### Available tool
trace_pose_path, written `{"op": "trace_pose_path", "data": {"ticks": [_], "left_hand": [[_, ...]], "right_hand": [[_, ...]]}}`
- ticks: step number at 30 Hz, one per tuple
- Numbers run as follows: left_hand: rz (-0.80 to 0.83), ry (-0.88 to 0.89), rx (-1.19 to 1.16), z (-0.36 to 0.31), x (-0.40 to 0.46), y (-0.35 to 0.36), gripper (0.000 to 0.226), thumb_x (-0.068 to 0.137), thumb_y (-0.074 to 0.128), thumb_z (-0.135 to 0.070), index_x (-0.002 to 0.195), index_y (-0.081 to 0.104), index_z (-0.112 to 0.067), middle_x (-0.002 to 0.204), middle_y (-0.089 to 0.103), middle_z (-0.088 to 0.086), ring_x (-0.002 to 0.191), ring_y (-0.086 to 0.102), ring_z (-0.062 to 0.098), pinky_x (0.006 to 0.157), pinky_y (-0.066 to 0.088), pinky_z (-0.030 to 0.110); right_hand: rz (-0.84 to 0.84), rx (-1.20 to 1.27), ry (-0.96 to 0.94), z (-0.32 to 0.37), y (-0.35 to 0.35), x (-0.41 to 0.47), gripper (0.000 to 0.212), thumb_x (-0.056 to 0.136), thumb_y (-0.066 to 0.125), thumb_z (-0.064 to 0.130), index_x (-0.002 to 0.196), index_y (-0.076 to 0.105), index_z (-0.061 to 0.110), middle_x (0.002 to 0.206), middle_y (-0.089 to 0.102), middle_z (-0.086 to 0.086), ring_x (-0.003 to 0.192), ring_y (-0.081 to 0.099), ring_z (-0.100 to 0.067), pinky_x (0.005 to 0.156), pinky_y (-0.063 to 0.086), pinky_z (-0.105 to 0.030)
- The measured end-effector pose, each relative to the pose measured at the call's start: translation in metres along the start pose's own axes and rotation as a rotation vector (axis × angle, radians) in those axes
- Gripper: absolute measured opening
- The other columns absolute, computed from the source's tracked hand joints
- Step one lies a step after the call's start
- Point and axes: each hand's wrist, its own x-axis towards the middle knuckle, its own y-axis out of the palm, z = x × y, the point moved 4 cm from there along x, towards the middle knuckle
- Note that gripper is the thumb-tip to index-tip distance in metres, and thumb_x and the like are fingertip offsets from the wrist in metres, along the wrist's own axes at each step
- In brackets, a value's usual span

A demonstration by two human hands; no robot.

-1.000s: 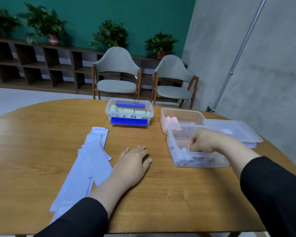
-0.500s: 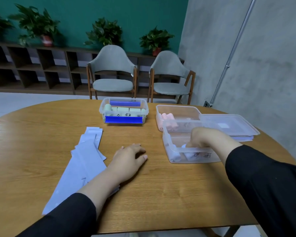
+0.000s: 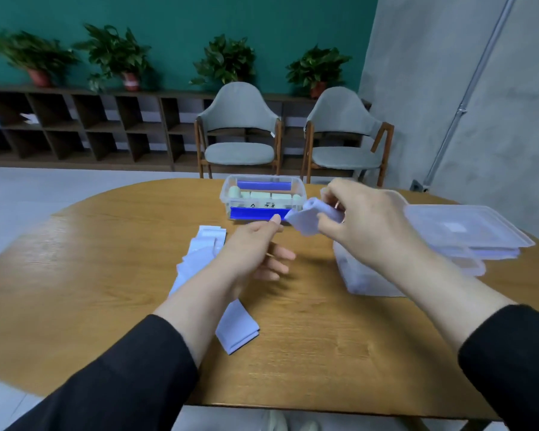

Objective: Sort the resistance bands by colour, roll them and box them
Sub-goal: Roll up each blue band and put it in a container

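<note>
We have a pale lilac band [image 3: 311, 217] lifted off the bench [image 3: 106, 275], held in the air between our two hands and in front of the far box [image 3: 263, 195]. Our right hand [image 3: 364, 225] grips its rolled end: the thumb and curled fingers [image 3: 332, 227] pinch the small roll, whose axis runs roughly left to right and slightly away from us. From that roll a loose flap hangs down and to the left, and its free corner points at our left hand [image 3: 255, 247].

That is the relation the next move turns on. The left hand is the nearer one to the loose end. Its thumb tip sits just beside the flap's corner, but blur keeps us from saying whether it touches. Its other fingers are relaxed and spread and hold nothing.

We judge that the band is partly unrolled and needs to be rolled tight again, so the left hand would take the free end while the right turns the roll.

The flat lilac bands [image 3: 199, 259] lie on the bench under and behind the left forearm, running towards us. The near box [image 3: 364, 278] sits below the right wrist, mostly hidden and blurred. A stack of lids [image 3: 461, 228] lies to its right. The far box holds blue and cream rolls.
</note>
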Motion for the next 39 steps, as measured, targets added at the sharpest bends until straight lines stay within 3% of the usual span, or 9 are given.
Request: {"op": "trace_pose_path", "data": {"ticks": [4,10,13,15,18,22,26,31,39], "left_hand": [[0.135,-0.136,-0.060,0.023,0.005,0.000,0.051,0.101,0.046,-0.059,0.124,0.063,-0.017,0.104,0.076,0.016,0.082,0.075,0.027,0.063,0.060,0.034],[0.176,-0.099,-0.130,0.043,0.022,-0.004,0.040,0.097,0.063,-0.013,0.136,0.056,-0.021,0.120,0.067,0.019,0.099,0.072,0.033,0.084,0.060,0.045],[0.155,0.046,0.251,0.044,0.028,-0.006,0.046,0.092,0.057,-0.001,0.131,0.058,-0.026,0.100,0.069,0.016,0.086,0.063,0.022,0.080,0.053,0.031],[0.178,0.170,0.584,0.042,0.032,-0.005,0.049,0.091,0.058,-0.001,0.132,0.059,-0.027,0.100,0.072,0.007,0.087,0.063,0.015,0.076,0.047,0.019],[0.186,0.271,0.776,0.049,0.034,-0.004,0.042,0.090,0.064,-0.004,0.126,0.063,-0.027,0.100,0.067,-0.007,0.089,0.060,0.007,0.075,0.044,0.012],[0.106,0.399,0.767,0.059,0.040,-0.012,0.020,0.086,0.074,-0.010,0.102,0.068,-0.020,0.100,0.062,-0.003,0.093,0.057,0.011,0.088,0.048,0.032],[0.112,0.421,0.785,0.063,0.043,-0.016,0.007,0.088,0.074,-0.018,0.085,0.072,-0.024,0.095,0.061,-0.005,0.092,0.057,0.012,0.089,0.048,0.040],[0.102,0.419,0.622,0.062,0.037,-0.020,0.015,0.093,0.069,-0.022,0.080,0.074,-0.027,0.095,0.064,-0.010,0.094,0.061,0.007,0.093,0.047,0.034],[0.129,0.405,0.548,0.060,0.030,-0.024,0.013,0.091,0.074,-0.027,0.084,0.077,-0.017,0.096,0.066,-0.005,0.092,0.062,0.010,0.090,0.048,0.032]], "right_hand": [[0.069,0.029,-0.203,0.019,0.046,-0.030,0.011,0.084,0.060,0.030,0.086,0.051,0.024,0.080,0.050,0.008,0.076,0.047,-0.020,0.064,0.039,-0.037],[0.119,0.026,-0.255,0.018,0.084,-0.067,0.017,0.080,0.068,0.027,0.090,0.056,0.022,0.086,0.055,0.009,0.081,0.054,-0.014,0.063,0.022,-0.021],[0.199,0.092,-0.265,0.016,0.097,-0.075,0.014,0.082,0.061,0.032,0.091,0.056,0.024,0.087,0.054,0.012,0.083,0.053,-0.012,0.067,0.037,-0.026],[0.259,0.128,-0.267,0.015,0.105,-0.079,0.014,0.084,0.059,0.037,0.092,0.057,0.026,0.090,0.055,0.015,0.086,0.052,-0.008,0.073,0.042,-0.027],[0.307,0.231,-0.215,0.009,0.114,-0.081,0.015,0.087,0.061,0.039,0.097,0.061,0.029,0.097,0.055,0.019,0.093,0.050,-0.003,0.082,0.043,-0.025],[0.300,0.327,-0.157,0.001,0.121,-0.083,0.016,0.089,0.071,0.031,0.104,0.069,0.027,0.105,0.057,0.020,0.101,0.051,0.000,0.089,0.042,-0.022],[0.306,0.348,-0.147,-0.002,0.125,-0.085,0.029,0.090,0.068,0.039,0.115,0.072,0.025,0.113,0.053,0.022,0.110,0.049,0.000,0.097,0.041,-0.026],[0.316,0.323,-0.156,-0.004,0.128,-0.082,0.027,0.097,0.063,0.037,0.121,0.070,0.027,0.113,0.053,0.021,0.108,0.047,-0.002,0.097,0.042,-0.035],[0.236,0.336,-0.112,-0.007,0.130,-0.068,0.018,0.094,0.063,0.039,0.105,0.072,0.027,0.101,0.058,0.020,0.103,0.050,-0.006,0.091,0.045,-0.041]]}}
